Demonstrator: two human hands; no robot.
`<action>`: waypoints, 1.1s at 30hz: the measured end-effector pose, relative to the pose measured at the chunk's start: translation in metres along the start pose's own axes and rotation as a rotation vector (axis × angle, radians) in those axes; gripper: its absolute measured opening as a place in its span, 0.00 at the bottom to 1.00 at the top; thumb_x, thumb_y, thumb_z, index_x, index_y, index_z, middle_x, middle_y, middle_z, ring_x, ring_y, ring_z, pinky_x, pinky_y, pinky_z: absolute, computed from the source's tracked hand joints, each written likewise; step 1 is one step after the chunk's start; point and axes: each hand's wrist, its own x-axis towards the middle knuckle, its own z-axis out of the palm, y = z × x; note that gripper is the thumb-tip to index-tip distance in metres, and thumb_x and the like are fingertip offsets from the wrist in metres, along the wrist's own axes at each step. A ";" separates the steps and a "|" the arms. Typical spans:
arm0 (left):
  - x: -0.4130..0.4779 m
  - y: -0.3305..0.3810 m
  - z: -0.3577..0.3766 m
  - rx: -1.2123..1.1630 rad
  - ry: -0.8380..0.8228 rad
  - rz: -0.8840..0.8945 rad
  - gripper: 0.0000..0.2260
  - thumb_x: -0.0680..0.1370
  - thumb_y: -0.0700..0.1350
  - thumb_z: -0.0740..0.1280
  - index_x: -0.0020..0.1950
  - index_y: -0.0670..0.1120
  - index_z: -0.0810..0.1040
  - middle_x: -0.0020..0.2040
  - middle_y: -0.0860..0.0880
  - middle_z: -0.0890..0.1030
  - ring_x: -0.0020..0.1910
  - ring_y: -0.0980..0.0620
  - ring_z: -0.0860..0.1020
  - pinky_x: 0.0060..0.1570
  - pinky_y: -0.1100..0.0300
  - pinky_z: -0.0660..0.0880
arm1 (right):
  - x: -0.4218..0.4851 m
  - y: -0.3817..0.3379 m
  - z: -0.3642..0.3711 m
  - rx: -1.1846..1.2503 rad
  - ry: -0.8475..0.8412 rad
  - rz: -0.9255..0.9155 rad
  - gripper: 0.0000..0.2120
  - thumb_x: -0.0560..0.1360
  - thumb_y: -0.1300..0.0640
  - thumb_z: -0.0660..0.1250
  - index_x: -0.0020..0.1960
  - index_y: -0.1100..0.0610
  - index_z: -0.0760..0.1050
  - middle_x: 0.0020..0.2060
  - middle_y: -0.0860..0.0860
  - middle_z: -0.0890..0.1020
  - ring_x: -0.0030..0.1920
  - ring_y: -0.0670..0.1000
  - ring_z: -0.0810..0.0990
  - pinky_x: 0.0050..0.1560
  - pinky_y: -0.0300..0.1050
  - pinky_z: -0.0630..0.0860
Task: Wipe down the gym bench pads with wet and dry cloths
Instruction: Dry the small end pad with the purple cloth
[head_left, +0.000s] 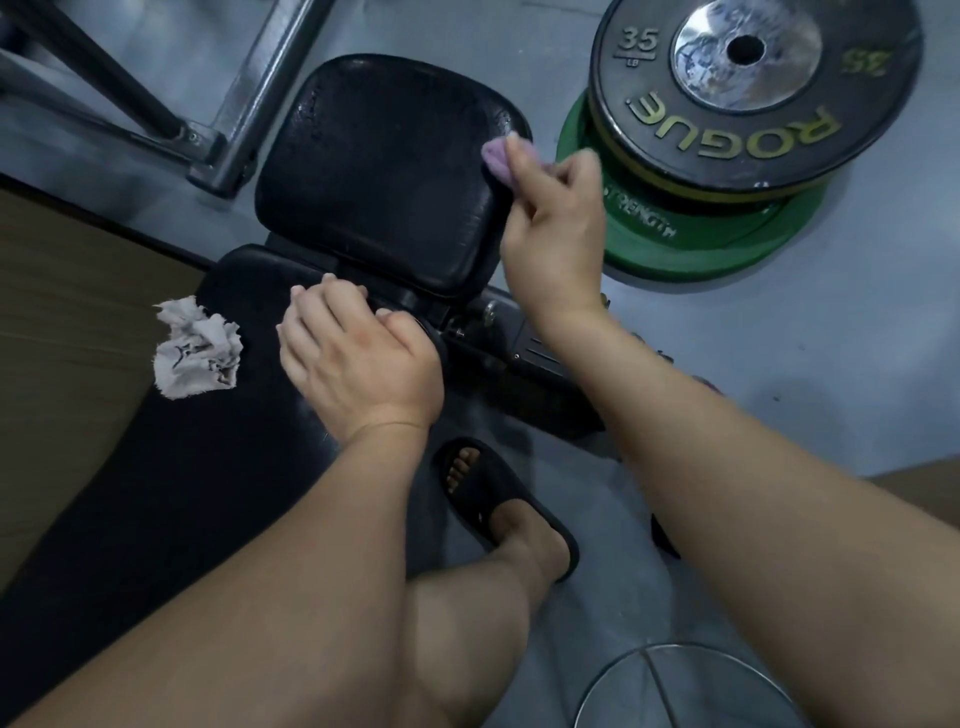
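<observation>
The black seat pad (379, 171) of the bench fills the upper middle, its surface glistening in patches. My right hand (553, 218) grips a small purple cloth (496, 158) against the pad's right edge. The long back pad (171, 467) runs toward the lower left. My left hand (353, 358) rests flat on its near end, fingers straight, beside the gap between the pads. A crumpled grey-white cloth (197, 348) lies on the back pad's left edge, left of that hand.
Stacked weight plates stand at the upper right: a black 35 lb plate (753, 88) on a green one (691, 234). Metal frame legs (228, 135) cross the upper left. My foot in a black slipper (498, 504) stands on the grey floor. A round metal rim (675, 691) shows at the bottom.
</observation>
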 end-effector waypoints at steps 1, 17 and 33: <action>0.000 0.000 0.000 0.001 -0.006 0.000 0.17 0.76 0.46 0.58 0.61 0.42 0.74 0.66 0.44 0.74 0.73 0.40 0.66 0.70 0.38 0.63 | 0.014 0.001 -0.002 0.001 0.005 0.018 0.16 0.79 0.67 0.62 0.61 0.58 0.83 0.49 0.51 0.76 0.55 0.51 0.85 0.64 0.50 0.79; 0.000 0.001 -0.004 -0.043 0.003 0.038 0.11 0.76 0.44 0.60 0.57 0.44 0.73 0.66 0.43 0.75 0.73 0.39 0.67 0.70 0.37 0.63 | 0.053 -0.015 -0.007 -0.313 -0.186 -0.213 0.10 0.74 0.55 0.65 0.50 0.52 0.85 0.49 0.49 0.74 0.51 0.56 0.77 0.61 0.50 0.74; 0.001 0.001 -0.004 -0.054 0.002 0.037 0.11 0.75 0.45 0.61 0.56 0.43 0.74 0.66 0.44 0.75 0.73 0.39 0.67 0.70 0.37 0.64 | 0.061 0.000 -0.008 -0.385 -0.259 -0.329 0.11 0.79 0.60 0.64 0.52 0.52 0.85 0.55 0.46 0.82 0.42 0.49 0.73 0.50 0.44 0.72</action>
